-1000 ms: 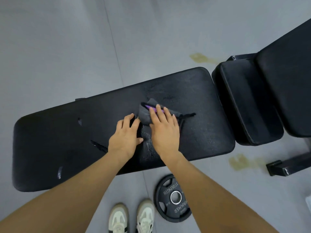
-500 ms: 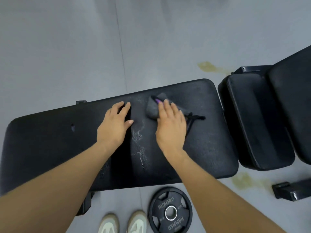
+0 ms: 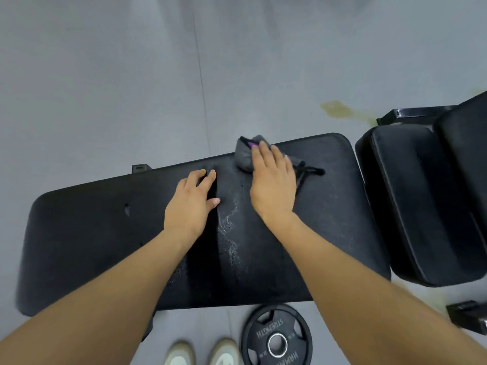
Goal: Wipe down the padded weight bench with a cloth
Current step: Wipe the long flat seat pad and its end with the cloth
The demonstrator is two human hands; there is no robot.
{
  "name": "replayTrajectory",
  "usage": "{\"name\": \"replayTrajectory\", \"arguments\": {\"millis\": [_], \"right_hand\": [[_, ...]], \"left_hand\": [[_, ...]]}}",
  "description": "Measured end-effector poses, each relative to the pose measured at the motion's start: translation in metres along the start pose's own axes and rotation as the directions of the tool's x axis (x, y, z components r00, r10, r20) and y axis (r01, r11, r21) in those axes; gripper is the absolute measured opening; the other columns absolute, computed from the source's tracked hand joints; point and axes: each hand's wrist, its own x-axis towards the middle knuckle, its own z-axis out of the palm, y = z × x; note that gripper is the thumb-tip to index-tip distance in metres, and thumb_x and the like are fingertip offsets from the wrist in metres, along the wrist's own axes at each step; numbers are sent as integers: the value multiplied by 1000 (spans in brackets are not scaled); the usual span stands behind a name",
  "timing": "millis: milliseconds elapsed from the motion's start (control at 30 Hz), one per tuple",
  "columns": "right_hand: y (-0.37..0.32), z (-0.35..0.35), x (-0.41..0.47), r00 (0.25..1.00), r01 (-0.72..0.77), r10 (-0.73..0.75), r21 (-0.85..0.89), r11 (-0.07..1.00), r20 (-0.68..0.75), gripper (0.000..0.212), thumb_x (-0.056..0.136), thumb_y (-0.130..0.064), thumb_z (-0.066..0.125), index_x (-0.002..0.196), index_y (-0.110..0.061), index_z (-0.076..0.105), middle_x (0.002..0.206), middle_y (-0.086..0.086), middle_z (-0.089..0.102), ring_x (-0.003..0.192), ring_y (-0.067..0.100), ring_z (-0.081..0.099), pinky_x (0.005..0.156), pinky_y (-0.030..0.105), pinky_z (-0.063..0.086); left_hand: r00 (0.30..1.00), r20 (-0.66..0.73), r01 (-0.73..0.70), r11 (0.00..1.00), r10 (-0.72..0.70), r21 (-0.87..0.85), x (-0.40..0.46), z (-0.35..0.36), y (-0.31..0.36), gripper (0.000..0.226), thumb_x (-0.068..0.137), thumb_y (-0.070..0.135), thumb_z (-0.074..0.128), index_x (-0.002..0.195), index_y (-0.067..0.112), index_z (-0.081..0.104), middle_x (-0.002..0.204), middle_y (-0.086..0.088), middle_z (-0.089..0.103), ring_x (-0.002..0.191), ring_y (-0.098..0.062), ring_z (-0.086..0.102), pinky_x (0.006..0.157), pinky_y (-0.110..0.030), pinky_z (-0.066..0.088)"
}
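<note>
Black padded bench (image 3: pixel 105 233) lengthwise left-right, right hand (image 3: pixel 274 185) pressing cloth (image 3: pixel 243 156)

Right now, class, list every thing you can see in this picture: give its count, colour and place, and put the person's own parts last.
long padded black bench pad: one, black, centre, worn patches on top
crumpled grey cloth: one, grey with dark cord, at the pad's far edge
second padded black seat: one, black, right of the long pad
round black weight plate: one, black with pale lettering, on the floor near the shoes
pale shoes: two, off-white, bottom edge
grey floor: grey, yellowish stains at right
left hand: flat on the pad
right hand: pressing the cloth
</note>
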Motion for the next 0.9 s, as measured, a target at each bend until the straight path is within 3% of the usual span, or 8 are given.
{"name": "replayTrajectory", "arguments": {"millis": [133,267,367,500,600,667,767,900], "right_hand": [[41,-23,16,976,220,-219,-66,973,16,48,86,-4,49,133,-14,50,138,4,52,126,28,47,105,39,34],[81,-40,29,990,-139,138,-146,979,-17,46,92,-8,42,137,-15,43,143,1,45,128,29,38,98,40,30],[37,-23,31,963,-257,249,-77,963,-101,43,90,-9,41,132,-15,49,141,3,47,129,29,39,103,42,29],[-24,-4,19,995,-16,17,-12,1000,94,47,91,-8,37,135,-23,44,148,-3,38,137,22,27,113,42,17],[-44,-6,6,944,216,-215,24,976,250,49,93,-9,32,139,-26,40,151,-5,33,141,21,23,116,41,13],[-23,-19,6,940,268,-265,17,963,213,51,90,-12,25,135,-23,46,147,-2,41,138,24,31,113,42,18],[27,-31,5,998,30,-24,-99,995,55,51,89,-8,28,135,-20,47,145,2,45,134,30,36,112,44,22],[-14,-12,3,935,-353,355,-112,929,-3,52,91,-6,38,141,-22,38,153,-3,30,140,28,21,116,45,9]], "left_hand": [[1000,7,2,1000,-2,-16,1,-2,2,60,93,29,54,147,25,28,150,3,28,135,-21,28,100,-39,44],[1000,-12,2,1000,-2,-2,0,1,1,59,94,30,51,147,26,26,149,5,27,134,-18,28,95,-35,46],[1000,-22,-4,1000,4,0,0,3,-2,59,94,31,51,147,26,26,149,6,26,134,-18,28,94,-35,46],[1000,2,-30,999,30,-24,-1,-1,-5,58,93,33,52,146,24,28,149,6,27,134,-18,29,99,-39,45],[997,-79,-2,1000,2,7,-13,-10,-17,49,92,30,53,138,19,38,145,5,32,131,-19,34,95,-39,45],[996,-88,34,999,-31,31,-23,-17,-32,50,93,29,52,139,19,37,146,4,30,132,-19,32,90,-40,46],[999,-15,40,996,-39,76,-30,-21,-60,57,94,31,50,146,24,27,152,4,22,139,-19,24,95,-40,44],[1000,19,23,1000,-23,13,-31,-11,-76,60,96,33,45,149,31,17,156,8,14,144,-15,15,98,-38,43]]}}
